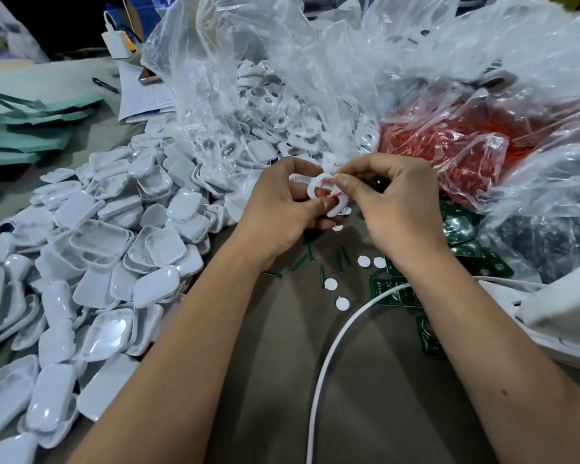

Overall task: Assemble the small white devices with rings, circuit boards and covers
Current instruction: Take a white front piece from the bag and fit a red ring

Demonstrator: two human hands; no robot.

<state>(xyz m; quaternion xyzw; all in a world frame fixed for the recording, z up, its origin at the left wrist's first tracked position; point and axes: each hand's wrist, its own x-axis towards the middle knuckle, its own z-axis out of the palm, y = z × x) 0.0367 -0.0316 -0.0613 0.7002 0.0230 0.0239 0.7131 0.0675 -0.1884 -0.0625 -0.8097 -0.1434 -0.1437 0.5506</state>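
Observation:
My left hand [282, 209] grips a small white device shell [315, 187] from the left, fingers curled round it. A thin red ring [327, 190] lies in the shell's round opening. My right hand [392, 202] pinches that ring with thumb and forefinger at the shell's right edge. A big heap of white covers [114, 242] spreads over the table's left side. Green circuit boards [462, 229] lie to the right, partly under my right wrist. A clear bag of red rings [456, 142] sits behind my right hand.
Clear plastic bags [282, 78] of white shells rise behind my hands. Small white round discs [342, 303] and green strips [342, 259] lie on the brown table. A white cable [325, 363] curves between my forearms. A white box [563, 306] sits at right. Green folders [31, 122] lie far left.

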